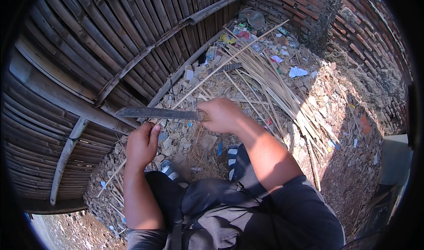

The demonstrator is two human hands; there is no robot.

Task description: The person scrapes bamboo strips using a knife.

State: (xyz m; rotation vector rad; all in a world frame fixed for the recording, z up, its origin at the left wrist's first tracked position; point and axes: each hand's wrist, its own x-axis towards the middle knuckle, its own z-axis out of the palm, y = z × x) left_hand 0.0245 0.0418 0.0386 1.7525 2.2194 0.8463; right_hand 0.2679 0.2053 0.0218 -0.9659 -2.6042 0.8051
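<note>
My right hand (219,115) is closed around the handle of a machete (161,113). The dark blade points left and lies across a long, thin bamboo strip (207,77), close above my left fist. My left hand (142,145) is closed on that strip, thumb pressed along it. The strip slants from the lower left, through my fist, up to the far right. Whether the blade touches it, I cannot tell. Beyond my right hand, a pile of split bamboo strips (287,100) lies on the rubble.
A bamboo slat wall (101,42) rises close on the left, with a brick wall (293,7) at the back and right. Litter (247,38) is heaped in the far corner. Stony rubble (349,179) covers the ground around my sandalled feet (232,161).
</note>
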